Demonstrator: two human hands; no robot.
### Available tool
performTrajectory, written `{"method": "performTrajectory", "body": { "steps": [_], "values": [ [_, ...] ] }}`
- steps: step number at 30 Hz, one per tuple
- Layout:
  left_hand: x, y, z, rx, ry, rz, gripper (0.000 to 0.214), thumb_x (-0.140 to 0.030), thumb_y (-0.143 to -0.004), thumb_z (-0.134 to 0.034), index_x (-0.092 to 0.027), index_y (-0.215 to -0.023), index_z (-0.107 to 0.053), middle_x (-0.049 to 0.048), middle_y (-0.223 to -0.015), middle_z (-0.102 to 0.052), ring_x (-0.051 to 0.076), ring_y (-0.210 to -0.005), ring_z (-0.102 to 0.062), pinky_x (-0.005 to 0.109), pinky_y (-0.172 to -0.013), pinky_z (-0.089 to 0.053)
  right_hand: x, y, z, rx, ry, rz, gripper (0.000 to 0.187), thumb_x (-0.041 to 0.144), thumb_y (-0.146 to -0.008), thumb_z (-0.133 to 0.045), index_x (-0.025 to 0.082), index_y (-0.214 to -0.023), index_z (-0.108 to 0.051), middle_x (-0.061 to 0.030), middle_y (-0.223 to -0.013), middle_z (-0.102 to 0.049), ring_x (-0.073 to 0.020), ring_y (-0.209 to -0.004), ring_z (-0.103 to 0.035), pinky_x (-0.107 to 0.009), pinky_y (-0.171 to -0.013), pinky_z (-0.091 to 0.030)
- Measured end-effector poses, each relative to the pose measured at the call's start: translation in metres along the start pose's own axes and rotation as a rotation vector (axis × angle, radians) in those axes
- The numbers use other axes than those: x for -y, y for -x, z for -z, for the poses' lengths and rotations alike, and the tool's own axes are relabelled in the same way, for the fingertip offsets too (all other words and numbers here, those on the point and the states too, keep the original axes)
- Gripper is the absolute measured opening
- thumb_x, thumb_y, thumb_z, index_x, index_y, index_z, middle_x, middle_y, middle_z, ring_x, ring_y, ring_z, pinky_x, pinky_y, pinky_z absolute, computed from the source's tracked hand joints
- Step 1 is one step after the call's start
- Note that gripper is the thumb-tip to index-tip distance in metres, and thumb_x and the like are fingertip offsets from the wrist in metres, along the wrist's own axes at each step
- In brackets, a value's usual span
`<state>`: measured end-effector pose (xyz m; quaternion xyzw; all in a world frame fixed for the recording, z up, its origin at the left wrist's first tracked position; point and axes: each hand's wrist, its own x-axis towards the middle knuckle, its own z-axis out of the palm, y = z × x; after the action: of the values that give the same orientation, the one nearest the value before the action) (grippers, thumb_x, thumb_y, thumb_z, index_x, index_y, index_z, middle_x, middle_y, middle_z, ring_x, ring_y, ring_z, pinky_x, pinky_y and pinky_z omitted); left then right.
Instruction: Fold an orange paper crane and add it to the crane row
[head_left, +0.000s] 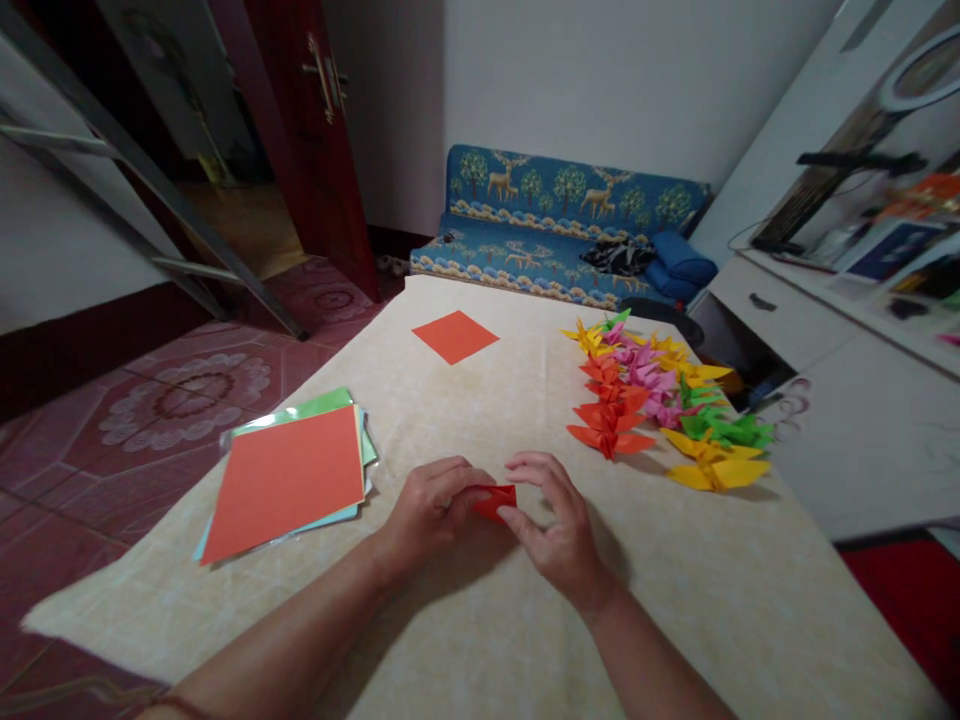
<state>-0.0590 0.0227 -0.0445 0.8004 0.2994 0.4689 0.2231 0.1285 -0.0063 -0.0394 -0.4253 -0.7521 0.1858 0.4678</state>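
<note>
A small folded red paper piece (pixel 496 500) rests on the beige table (pixel 465 400) between both hands. My left hand (pixel 433 510) pinches its left side with curled fingers. On the piece's right side my right hand (pixel 553 520) grips it, thumb underneath and fingers arched over it. Just to the left lies a stack of coloured paper sheets (pixel 289 480) with an orange-red sheet on top. A single orange-red square sheet (pixel 455 335) lies farther back on the table.
Several folded paper cranes (pixel 660 400) in red, pink, yellow and green lie in rows at the right. A blue patterned sofa (pixel 570 220) stands behind the table. White cabinet (pixel 847 400) at right, dark red door (pixel 315 130) at back left.
</note>
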Motion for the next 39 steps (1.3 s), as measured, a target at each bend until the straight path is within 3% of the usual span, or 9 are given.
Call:
{"method": "performTrajectory", "body": {
  "steps": [4, 10, 15, 20, 25, 29, 33, 39],
  "values": [
    [-0.003, 0.000, 0.002, 0.061, 0.057, 0.014, 0.015, -0.006, -0.083, -0.052, -0.016, -0.090, -0.062, 0.0045, -0.079, -0.069, 0.012, -0.071, -0.064, 0.022, -0.066, -0.049, 0.009, -0.005, 0.009, 0.115, 0.022, -0.011, 0.020, 0.013, -0.077, -0.059, 0.024, -0.093, -0.056, -0.0073, -0.118, -0.053, -0.0233, -0.115, -0.051, -0.041, -0.097, -0.043],
    [-0.005, -0.001, 0.006, 0.049, 0.032, -0.034, 0.014, -0.007, -0.082, -0.056, -0.017, -0.092, -0.059, 0.0034, -0.082, -0.070, 0.011, -0.072, -0.065, 0.021, -0.066, -0.050, 0.017, -0.010, 0.015, 0.111, 0.144, 0.057, 0.022, 0.008, -0.073, -0.057, 0.024, -0.089, -0.054, -0.0084, -0.120, -0.053, -0.0253, -0.115, -0.050, -0.043, -0.096, -0.041],
    [-0.006, -0.001, 0.007, 0.060, 0.013, -0.058, 0.013, -0.009, -0.083, -0.055, -0.017, -0.091, -0.060, 0.0045, -0.082, -0.070, 0.011, -0.070, -0.064, 0.021, -0.065, -0.050, 0.019, -0.014, 0.016, 0.125, 0.186, 0.084, 0.020, 0.006, -0.070, -0.056, 0.023, -0.080, -0.054, -0.0074, -0.115, -0.056, -0.0250, -0.113, -0.052, -0.042, -0.095, -0.040],
    [-0.003, 0.001, 0.004, 0.056, 0.009, -0.063, 0.014, -0.008, -0.082, -0.054, -0.017, -0.092, -0.061, 0.0053, -0.082, -0.070, 0.013, -0.073, -0.065, 0.023, -0.067, -0.051, 0.015, -0.014, 0.016, 0.177, 0.160, 0.057, 0.019, 0.006, -0.071, -0.055, 0.023, -0.082, -0.055, -0.0043, -0.094, -0.063, -0.0215, -0.095, -0.059, -0.038, -0.085, -0.043],
    [0.001, -0.004, 0.003, 0.054, -0.015, -0.012, 0.010, -0.011, -0.083, -0.053, -0.016, -0.088, -0.060, 0.0049, -0.082, -0.070, 0.013, -0.073, -0.065, 0.022, -0.066, -0.050, 0.003, -0.013, 0.010, 0.101, 0.067, -0.049, 0.017, 0.006, -0.072, -0.057, 0.023, -0.077, -0.056, -0.0002, -0.079, -0.064, -0.0180, -0.081, -0.060, -0.033, -0.077, -0.045],
    [0.014, -0.027, 0.001, 0.123, -0.199, -0.023, 0.017, -0.013, -0.083, -0.051, -0.018, -0.095, -0.063, 0.0045, -0.084, -0.069, 0.014, -0.074, -0.064, 0.025, -0.068, -0.049, -0.014, -0.027, 0.006, 0.023, 0.116, -0.118, 0.016, 0.007, -0.070, -0.056, 0.022, -0.074, -0.059, -0.0001, -0.074, -0.065, -0.0179, -0.076, -0.060, -0.031, -0.073, -0.046],
    [0.035, -0.058, -0.011, 0.028, -0.268, 0.056, 0.024, -0.009, -0.076, -0.054, -0.019, -0.095, -0.063, 0.0016, -0.078, -0.066, 0.014, -0.071, -0.062, 0.026, -0.068, -0.048, -0.040, -0.048, 0.003, -0.079, 0.182, -0.109, 0.014, 0.008, -0.071, -0.056, 0.021, -0.075, -0.059, -0.0009, -0.074, -0.065, -0.0174, -0.074, -0.060, -0.029, -0.073, -0.046],
    [0.056, -0.076, -0.033, -0.145, 0.115, 0.226, 0.021, -0.012, -0.075, -0.059, -0.018, -0.095, -0.061, -0.0017, -0.072, -0.063, 0.012, -0.067, -0.060, 0.024, -0.067, -0.048, -0.065, -0.055, -0.003, -0.130, -0.025, -0.207, 0.008, 0.017, -0.072, -0.061, 0.020, -0.079, -0.057, 0.0000, -0.076, -0.062, -0.0155, -0.073, -0.059, -0.027, -0.069, -0.047]
  ]
}}
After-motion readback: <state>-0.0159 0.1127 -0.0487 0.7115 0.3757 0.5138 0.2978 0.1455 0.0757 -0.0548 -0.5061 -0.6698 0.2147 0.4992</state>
